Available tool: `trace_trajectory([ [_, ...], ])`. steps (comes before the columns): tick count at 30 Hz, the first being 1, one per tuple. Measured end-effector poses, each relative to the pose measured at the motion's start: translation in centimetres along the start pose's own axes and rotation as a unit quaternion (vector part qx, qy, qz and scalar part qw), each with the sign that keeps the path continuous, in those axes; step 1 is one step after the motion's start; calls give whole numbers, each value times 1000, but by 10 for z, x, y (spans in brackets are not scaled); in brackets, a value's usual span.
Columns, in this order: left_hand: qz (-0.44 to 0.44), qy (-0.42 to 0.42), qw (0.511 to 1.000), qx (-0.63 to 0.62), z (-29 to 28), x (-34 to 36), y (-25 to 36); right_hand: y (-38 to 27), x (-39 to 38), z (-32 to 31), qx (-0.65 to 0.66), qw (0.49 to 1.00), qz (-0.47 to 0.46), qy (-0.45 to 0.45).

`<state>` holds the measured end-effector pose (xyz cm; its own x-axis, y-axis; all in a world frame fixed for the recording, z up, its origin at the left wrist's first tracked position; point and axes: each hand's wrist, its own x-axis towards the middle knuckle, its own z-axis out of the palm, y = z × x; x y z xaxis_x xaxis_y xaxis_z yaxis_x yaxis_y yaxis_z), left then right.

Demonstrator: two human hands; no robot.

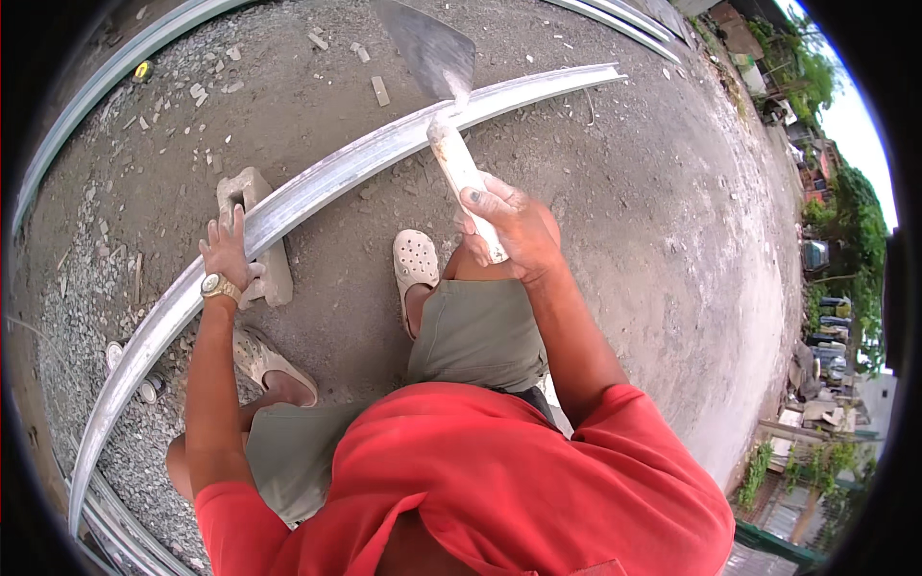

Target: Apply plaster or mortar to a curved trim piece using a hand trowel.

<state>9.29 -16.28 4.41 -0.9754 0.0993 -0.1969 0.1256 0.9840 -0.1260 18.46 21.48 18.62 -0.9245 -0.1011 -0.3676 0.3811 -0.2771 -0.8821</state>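
My right hand (512, 226) is closed round the pale, dusty handle of a pointed trowel (430, 46). Its grey blade points away from me, raised above the far half of a long galvanized metal channel (331, 180). Across that channel lies my left hand (227, 254), fingers stretched out over the far side and thumb apart on the near side. A watch is on that wrist. Beneath the channel, beside my left hand, sits a hollow concrete block (276, 274), partly covered by the metal.
Gravel and small rubble cover the ground at left, with a yellow tape measure (143, 71) far left. Another metal channel (86, 96) curves along the far left edge; more metal lengths (624, 24) lie at the far right. Two cans (151, 387) stand near my left foot.
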Motion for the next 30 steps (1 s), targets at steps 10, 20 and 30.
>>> trace_trajectory([
  [10, 62, -113, 989, -66, 4, 72, 11, 14, -15, -98, 344, 929, -139, -15],
  [20, 94, -294, 929, -203, -1, 125, -27, 12, -7, -107, 234, 961, -137, -46],
  [30, 21, -99, 991, -92, 24, 63, -17, 15, -4, -96, 257, 958, -128, 9],
])
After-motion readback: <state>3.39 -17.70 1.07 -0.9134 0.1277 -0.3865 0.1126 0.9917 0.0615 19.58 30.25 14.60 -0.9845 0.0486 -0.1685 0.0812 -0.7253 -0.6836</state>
